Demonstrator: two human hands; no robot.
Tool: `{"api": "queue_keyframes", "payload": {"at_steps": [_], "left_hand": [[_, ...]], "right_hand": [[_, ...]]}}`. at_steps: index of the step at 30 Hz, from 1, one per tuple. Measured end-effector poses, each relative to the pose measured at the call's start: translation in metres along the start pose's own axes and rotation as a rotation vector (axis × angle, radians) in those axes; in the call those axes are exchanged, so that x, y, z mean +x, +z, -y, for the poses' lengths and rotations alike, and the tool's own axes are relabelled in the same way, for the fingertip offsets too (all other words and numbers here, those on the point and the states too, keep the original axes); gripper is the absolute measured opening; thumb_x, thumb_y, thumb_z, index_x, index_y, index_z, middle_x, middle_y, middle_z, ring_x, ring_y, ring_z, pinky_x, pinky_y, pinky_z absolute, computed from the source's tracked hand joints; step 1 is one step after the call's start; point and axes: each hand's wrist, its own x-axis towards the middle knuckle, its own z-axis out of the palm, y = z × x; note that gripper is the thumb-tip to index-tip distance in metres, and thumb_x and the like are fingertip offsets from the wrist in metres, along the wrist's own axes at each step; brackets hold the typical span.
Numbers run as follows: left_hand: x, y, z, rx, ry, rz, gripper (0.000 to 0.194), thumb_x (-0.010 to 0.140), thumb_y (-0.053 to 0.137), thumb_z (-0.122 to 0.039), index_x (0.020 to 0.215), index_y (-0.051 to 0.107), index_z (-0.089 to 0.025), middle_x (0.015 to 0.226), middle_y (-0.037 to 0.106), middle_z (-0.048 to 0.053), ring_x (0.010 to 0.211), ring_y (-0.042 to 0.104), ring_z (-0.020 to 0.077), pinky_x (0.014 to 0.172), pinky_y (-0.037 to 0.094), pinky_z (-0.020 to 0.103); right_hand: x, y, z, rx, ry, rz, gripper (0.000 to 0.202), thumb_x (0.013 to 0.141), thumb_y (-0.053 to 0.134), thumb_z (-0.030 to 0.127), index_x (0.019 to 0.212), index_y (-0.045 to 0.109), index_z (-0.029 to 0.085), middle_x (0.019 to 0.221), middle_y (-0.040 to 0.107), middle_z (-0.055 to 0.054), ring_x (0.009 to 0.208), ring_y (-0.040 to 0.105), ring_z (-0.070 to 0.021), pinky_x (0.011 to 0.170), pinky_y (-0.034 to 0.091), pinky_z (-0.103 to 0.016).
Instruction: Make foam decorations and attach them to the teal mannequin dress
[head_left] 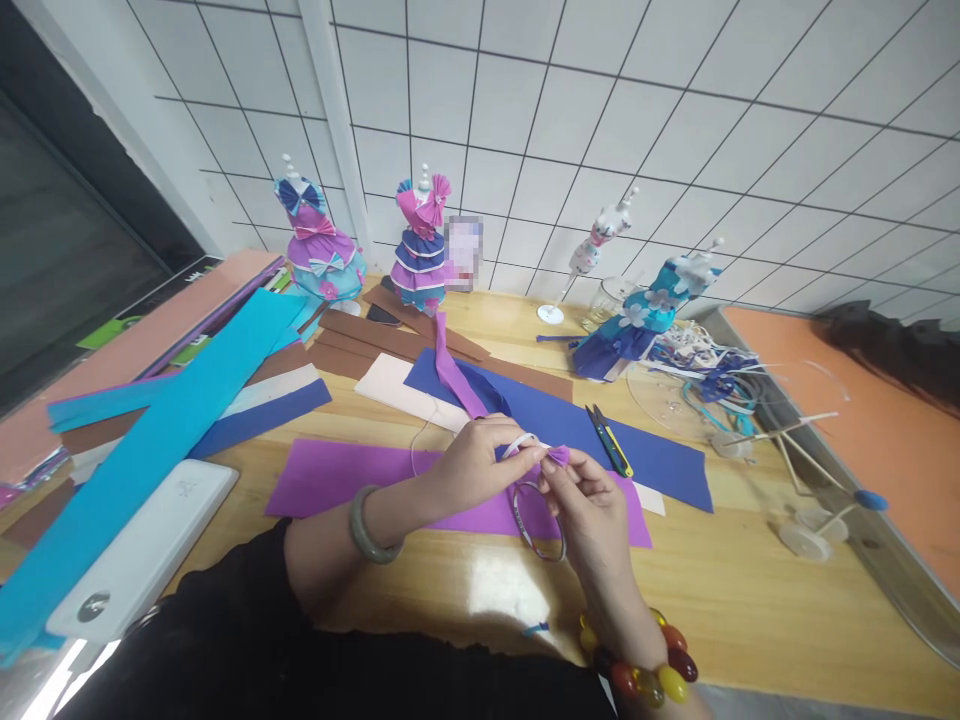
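Note:
My left hand (484,460), a jade-coloured bangle at its wrist, is closed in a pinch at the left end of a small gathered piece of purple crepe paper (557,455). The fingertips of my right hand (592,500) grip the same piece from the right. A narrow white strip (523,442) loops up by my left fingers. Below the fingers hangs a loop of thin patterned band (541,548); what holds it is hidden. Under both hands lies a purple paper sheet (330,480). Yellow-and-black thread snips (611,442) rest on a dark blue sheet (675,470).
Several small dress forms, including a pink-and-blue one (424,240) and a blue one (645,310), stand along the wall. Paper strips (195,390) and a white power bank (150,550) lie left. At right are a ribbon pile (712,365) and a tray edge (832,480).

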Motion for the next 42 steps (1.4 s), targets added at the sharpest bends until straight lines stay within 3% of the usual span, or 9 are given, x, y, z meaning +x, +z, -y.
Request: {"api": "queue_keyframes", "payload": {"at_steps": [6,10,15,18,21,26,35,42], "left_hand": [[-0.003,0.002,-0.003,-0.088,-0.156,-0.007,0.024,0.081,0.047,-0.030,0.065,0.055,-0.014,0.066,0.054,0.000,0.065,0.047,0.0103,0.062,0.037,0.022],[-0.003,0.003,0.002,-0.282,-0.274,0.048,0.025,0.081,0.045,-0.034,0.071,0.055,-0.014,0.065,0.055,0.000,0.064,0.049,0.0100,0.061,0.037,0.021],[0.000,0.003,0.008,-0.527,-0.326,0.107,0.024,0.079,0.049,-0.033,0.067,0.055,-0.012,0.066,0.058,0.001,0.066,0.052,0.0109,0.066,0.039,0.023],[0.002,0.002,0.007,-0.638,-0.370,0.109,0.022,0.076,0.053,-0.030,0.063,0.054,-0.012,0.064,0.056,0.000,0.065,0.052,0.0098,0.067,0.039,0.023],[0.003,0.001,0.006,-0.686,-0.455,0.111,0.022,0.073,0.057,-0.029,0.060,0.055,-0.012,0.062,0.055,-0.001,0.062,0.050,0.0084,0.064,0.037,0.023],[0.001,0.003,0.010,-0.825,-0.533,0.148,0.022,0.071,0.060,-0.032,0.062,0.055,-0.012,0.063,0.053,0.000,0.063,0.050,0.0089,0.065,0.037,0.024],[0.001,0.005,0.015,-1.045,-0.636,0.186,0.019,0.068,0.065,-0.027,0.068,0.059,-0.009,0.065,0.054,0.002,0.062,0.051,0.0086,0.063,0.039,0.024],[-0.001,0.005,0.025,-1.120,-0.702,0.291,0.020,0.070,0.064,-0.029,0.077,0.060,-0.011,0.067,0.057,0.002,0.061,0.051,0.0080,0.061,0.038,0.023]], "right_hand": [[-0.002,0.001,0.004,-0.083,-0.003,-0.011,0.022,0.070,0.066,0.030,0.088,0.063,0.020,0.057,0.058,0.003,0.043,0.044,-0.0069,0.041,0.034,-0.020],[-0.001,0.000,0.007,-0.132,0.020,0.030,0.020,0.070,0.066,0.031,0.086,0.066,0.018,0.061,0.063,0.000,0.044,0.049,-0.0079,0.045,0.041,-0.022],[0.002,-0.002,0.009,-0.125,0.017,0.054,0.023,0.066,0.068,0.033,0.083,0.067,0.018,0.070,0.067,-0.003,0.048,0.055,-0.0122,0.055,0.048,-0.030],[0.002,-0.004,0.008,-0.181,0.017,0.036,0.022,0.066,0.068,0.033,0.084,0.068,0.019,0.061,0.065,-0.001,0.046,0.053,-0.0121,0.054,0.047,-0.030],[0.002,-0.007,0.006,-0.248,-0.031,0.042,0.020,0.068,0.066,0.033,0.084,0.070,0.022,0.067,0.065,-0.001,0.050,0.051,-0.0121,0.051,0.045,-0.028],[0.002,-0.009,0.004,-0.305,-0.176,0.063,0.013,0.071,0.063,0.030,0.080,0.072,0.026,0.071,0.063,-0.001,0.070,0.055,-0.0163,0.063,0.046,-0.030],[0.002,-0.007,0.000,-0.268,-0.180,0.000,0.015,0.070,0.065,0.026,0.083,0.071,0.029,0.074,0.065,-0.002,0.071,0.056,-0.0162,0.065,0.047,-0.031],[0.004,-0.007,-0.003,-0.230,-0.176,-0.012,0.012,0.067,0.066,0.026,0.078,0.072,0.028,0.071,0.064,0.000,0.068,0.055,-0.0151,0.065,0.046,-0.030]]}}
